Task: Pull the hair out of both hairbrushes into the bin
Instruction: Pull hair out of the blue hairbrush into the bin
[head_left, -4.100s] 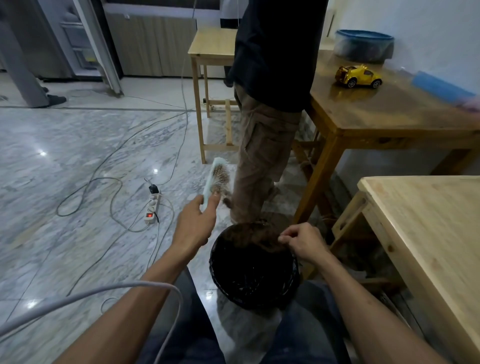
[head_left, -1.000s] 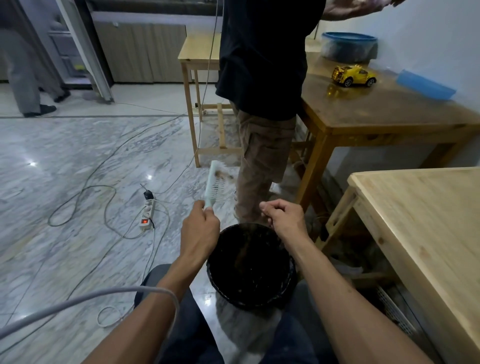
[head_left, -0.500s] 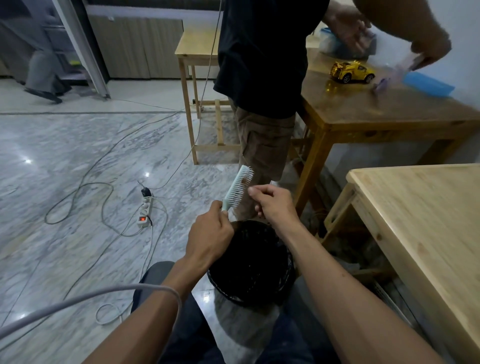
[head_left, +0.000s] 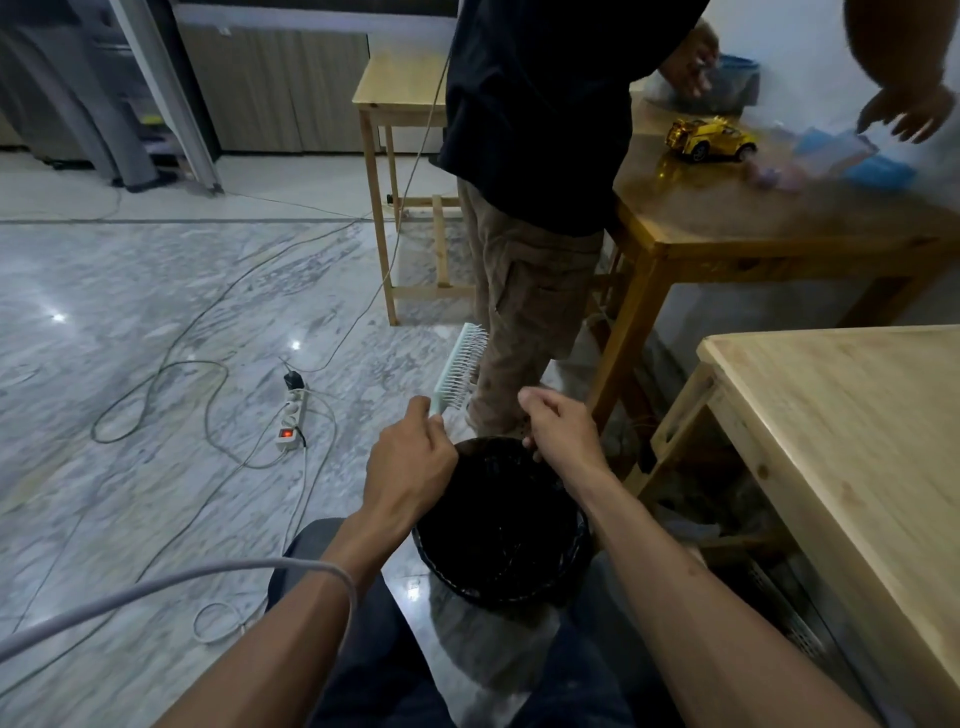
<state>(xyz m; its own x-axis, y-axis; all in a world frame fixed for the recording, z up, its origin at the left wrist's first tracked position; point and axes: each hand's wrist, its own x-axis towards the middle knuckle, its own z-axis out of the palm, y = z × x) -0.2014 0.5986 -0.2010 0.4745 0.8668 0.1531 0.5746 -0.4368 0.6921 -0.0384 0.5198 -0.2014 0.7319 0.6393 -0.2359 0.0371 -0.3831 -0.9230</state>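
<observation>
My left hand (head_left: 410, 457) grips the handle of a pale mint hairbrush (head_left: 461, 367), held upright with its white bristles facing right. The bristles look bare of hair. My right hand (head_left: 558, 426) hovers over the far rim of the black bin (head_left: 498, 519), fingers curled and pinched together; I cannot make out any hair in them. The bin stands on the floor between my knees, with dark contents inside. No second hairbrush is in view.
A person in a black shirt and khaki trousers (head_left: 524, 291) stands just beyond the bin. A light wooden table (head_left: 852, 447) is on my right, a darker table (head_left: 753, 218) with a yellow toy car (head_left: 709, 137) behind it. Cables and a power strip (head_left: 291, 421) lie on the marble floor.
My right hand has dropped from the brush bristles down to the bin's rim. The left hand keeps the brush raised, tilted a little more upright.
</observation>
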